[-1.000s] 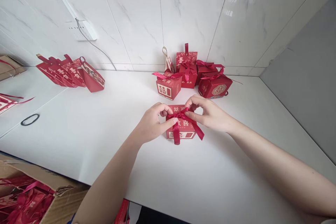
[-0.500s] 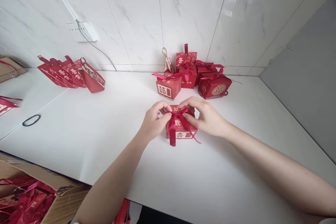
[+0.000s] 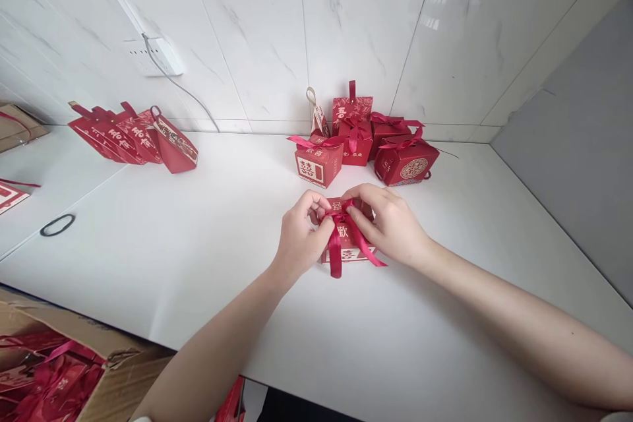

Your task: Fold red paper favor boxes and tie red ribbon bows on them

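A small red gift box (image 3: 350,254) with gold lettering and a white label stands on the white table in front of me. A dark pink ribbon (image 3: 335,252) is tied in a bow on its top, and two tails hang down the near side. From the left, my left hand (image 3: 306,231) pinches one loop of the bow between thumb and fingers. My right hand (image 3: 390,219) pinches the other loop on the right side. Fingers of both hands partly cover the bow and the box top.
Several red gift boxes (image 3: 319,165) with bows stand behind, near the tiled wall. A row of red boxes (image 3: 126,138) leans at back left. A black ring (image 3: 57,225) lies at left. A cardboard carton (image 3: 123,382) of red boxes is at lower left; a socket (image 3: 155,57) is on the wall.
The box and both hands have shifted slightly to the right. The right ribbon tail hangs a little differently, and both hands still pinch the bow's loops.
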{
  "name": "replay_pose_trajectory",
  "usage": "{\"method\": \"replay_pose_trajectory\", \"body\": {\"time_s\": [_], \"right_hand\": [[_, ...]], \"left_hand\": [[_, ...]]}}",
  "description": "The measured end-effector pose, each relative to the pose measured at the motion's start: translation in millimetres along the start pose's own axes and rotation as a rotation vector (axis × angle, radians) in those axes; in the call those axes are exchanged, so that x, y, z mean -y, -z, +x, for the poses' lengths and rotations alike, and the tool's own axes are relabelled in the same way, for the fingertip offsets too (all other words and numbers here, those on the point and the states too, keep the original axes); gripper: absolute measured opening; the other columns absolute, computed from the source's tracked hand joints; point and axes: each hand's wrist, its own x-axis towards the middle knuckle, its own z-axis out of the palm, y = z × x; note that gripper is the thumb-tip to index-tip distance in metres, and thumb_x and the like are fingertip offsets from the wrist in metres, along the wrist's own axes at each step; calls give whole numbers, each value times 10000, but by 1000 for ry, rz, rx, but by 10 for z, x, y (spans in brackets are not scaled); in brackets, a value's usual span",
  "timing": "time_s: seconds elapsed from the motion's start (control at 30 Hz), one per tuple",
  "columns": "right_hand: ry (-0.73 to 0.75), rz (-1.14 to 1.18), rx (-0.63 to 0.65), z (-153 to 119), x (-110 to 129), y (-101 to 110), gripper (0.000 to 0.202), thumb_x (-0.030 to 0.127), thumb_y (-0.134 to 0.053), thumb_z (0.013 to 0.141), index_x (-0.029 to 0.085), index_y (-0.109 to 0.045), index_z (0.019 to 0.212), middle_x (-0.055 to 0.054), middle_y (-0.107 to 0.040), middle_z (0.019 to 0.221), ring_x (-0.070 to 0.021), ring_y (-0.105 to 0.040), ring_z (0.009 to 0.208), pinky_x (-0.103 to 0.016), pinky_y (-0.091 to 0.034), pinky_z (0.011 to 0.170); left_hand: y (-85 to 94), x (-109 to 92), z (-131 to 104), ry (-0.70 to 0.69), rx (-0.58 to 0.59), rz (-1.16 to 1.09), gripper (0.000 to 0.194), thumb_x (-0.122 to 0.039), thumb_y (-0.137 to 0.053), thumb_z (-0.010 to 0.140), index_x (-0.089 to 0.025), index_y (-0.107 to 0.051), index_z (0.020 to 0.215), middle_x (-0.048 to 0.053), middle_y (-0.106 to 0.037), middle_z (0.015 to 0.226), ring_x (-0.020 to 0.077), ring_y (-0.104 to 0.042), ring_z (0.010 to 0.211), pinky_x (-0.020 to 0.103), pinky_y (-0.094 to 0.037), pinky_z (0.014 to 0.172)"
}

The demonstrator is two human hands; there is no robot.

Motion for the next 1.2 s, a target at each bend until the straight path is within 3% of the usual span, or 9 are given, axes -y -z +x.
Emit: {"method": "replay_pose_trajectory", "body": {"time_s": [0.17,0.37,0.43,0.53,0.7,0.83,0.97,1.2], "right_hand": [[23,-104,-29,-15,-24,-6,161,120,-427,888,197,-532,983,-15,-641,793,-161,-546,652,-316,-382,731],[-5,-225,-13,-16,-23,-11,105,141,-416,876,196,-505,886,-29,-619,744,-163,-488,590,-304,-365,650],[-23,-254,-13,-16,-9,-12,91,152,-419,872,199,-496,869,-24,-601,717,-158,-453,556,-293,-346,603],[-30,-311,-21,-21,12,-18,91,145,-416,862,199,-490,859,-17,-584,682,-152,-409,521,-286,-321,566],[0,-464,-35,-27,36,-27,123,132,-400,862,190,-496,810,-38,-595,673,-149,-394,506,-294,-299,560],[-59,-458,-18,-55,80,-20,103,171,-415,858,197,-472,777,-26,-561,648,-128,-344,456,-273,-239,485],[-119,-409,36,-107,153,-19,74,200,-408,858,205,-463,809,5,-530,598,-113,-289,403,-257,-177,430],[-107,-578,-1,-121,166,-35,128,213,-407,859,182,-515,796,-12,-550,570,-97,-269,371,-255,-121,416]], "left_hand": [[21,-45,-24,-61,-41,68,150,-103,-498,728,-225,-508,815,-48,-510,657,111,-484,643,244,-426,669],[65,-87,-59,8,-10,176,156,-142,-509,741,-239,-476,858,-46,-462,674,121,-463,627,254,-399,624],[72,-78,-54,47,-3,266,85,-212,-519,787,-231,-438,805,-36,-477,703,132,-467,649,272,-384,634],[72,-64,-40,71,31,351,206,-283,-497,839,-207,-379,688,-15,-493,718,153,-485,699,290,-371,650],[47,-96,-50,7,16,400,169,-225,-482,829,-203,-436,668,-14,-498,710,157,-493,713,324,-368,730],[22,-120,-67,-50,-53,428,173,-178,-458,826,-202,-368,680,-34,-492,660,138,-464,648,337,-368,791],[23,-105,-60,-43,-87,364,165,-213,-454,852,-212,-364,713,-43,-495,659,127,-463,609,301,-382,715],[56,-35,-20,-4,34,350,201,-206,-439,833,-202,-350,653,-41,-471,626,117,-417,571,269,-341,595]]}}
